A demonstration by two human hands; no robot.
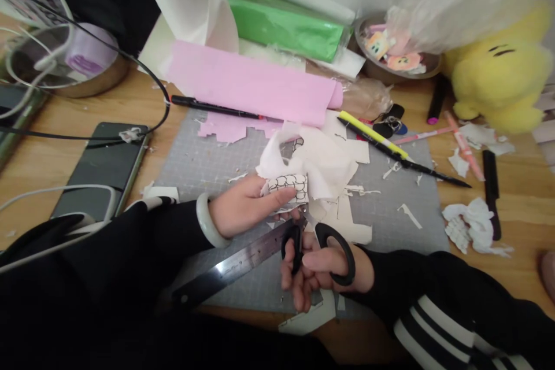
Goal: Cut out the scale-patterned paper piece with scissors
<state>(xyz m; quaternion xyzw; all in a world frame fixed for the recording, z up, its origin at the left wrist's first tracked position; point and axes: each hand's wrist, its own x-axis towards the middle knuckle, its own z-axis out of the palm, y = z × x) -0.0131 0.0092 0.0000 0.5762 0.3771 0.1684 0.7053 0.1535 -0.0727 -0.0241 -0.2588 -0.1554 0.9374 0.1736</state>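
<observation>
My left hand (243, 205), a pale bangle (207, 221) at its wrist, is closed on a white paper piece (288, 188) drawn with black scale-like outlines. The thumb lies across its front. In my right hand (321, 272) is a pair of black-handled scissors (336, 254), with the thumb through one loop and fingers at the other. Their blades point up at the paper's lower edge and are partly hidden. A steel ruler (234, 263) lies slantwise beneath both hands on a grey cutting mat (390, 208). Crumpled white tissue or paper (321, 156) sits just beyond the left hand.
Pink paper (251, 84), a black pen (217, 107) and a yellow marker (373, 134) lie beyond the hands. A phone (104, 167) and cables are at left. Crumpled tissue (472, 225), a metal bowl (362, 63) and a yellow plush toy (498, 75) are at right.
</observation>
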